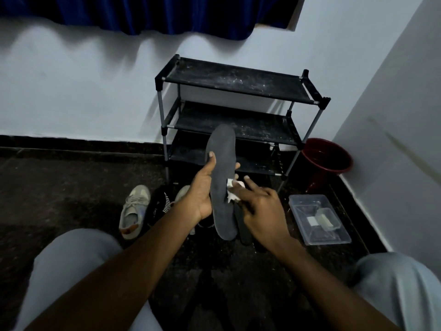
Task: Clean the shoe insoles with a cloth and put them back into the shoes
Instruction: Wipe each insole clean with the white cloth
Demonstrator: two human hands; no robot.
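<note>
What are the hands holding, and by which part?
The left hand grips the dark insole around its middle. The right hand holds a bunched white cloth in its fingertips against the insole's right edge.

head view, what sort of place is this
Probably a corner of a room in a home. A black shoe rack stands against the white wall, a worn shoe lies on the dark floor, a blue curtain hangs above, and a red bucket sits in the corner.
</note>
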